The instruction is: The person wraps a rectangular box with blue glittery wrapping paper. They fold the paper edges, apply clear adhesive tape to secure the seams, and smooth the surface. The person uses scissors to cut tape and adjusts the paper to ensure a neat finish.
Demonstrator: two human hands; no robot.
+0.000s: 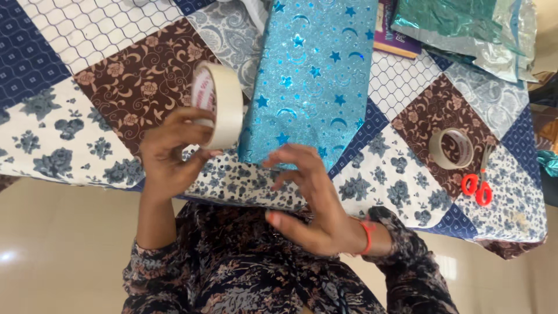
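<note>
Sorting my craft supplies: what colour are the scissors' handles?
Bright orange-red, on the scissors beside the spare tape roll; head view shows them best.

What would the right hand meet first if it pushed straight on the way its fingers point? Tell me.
The right hand has its fingers aimed up the picture at the blue glitter-wrapped package. Its fingertips already seem to touch the near edge, so that package comes first, though depth is hard to judge.

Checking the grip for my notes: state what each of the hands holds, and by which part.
Left hand pinches the tape roll at its lower rim. Right hand holds nothing; its fingertips rest on the blue glitter-wrapped package.
</note>
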